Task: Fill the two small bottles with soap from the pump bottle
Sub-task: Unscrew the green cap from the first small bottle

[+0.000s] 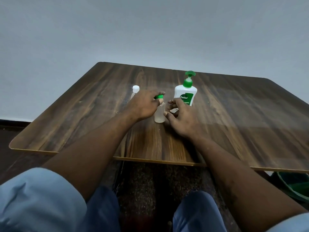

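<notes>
Left hand (143, 104) is pinching the green cap (158, 97) of a small clear bottle (159, 114) standing upright mid-table.
The left hand is reaching over from the left, fingertips bunched on the cap. The right hand (182, 119) is lying just beside the bottle on the wooden table (234, 114), fingers loosely curled and apart, thumb tip at the bottle's side. Whether this bottle is holding soap I cannot tell. A white-capped small bottle (135, 89) is standing behind the left hand, and the white pump bottle (185, 96) behind the right.

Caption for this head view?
Left hand pinches the green cap on a small clear plastic bottle; right hand alongside.
</notes>
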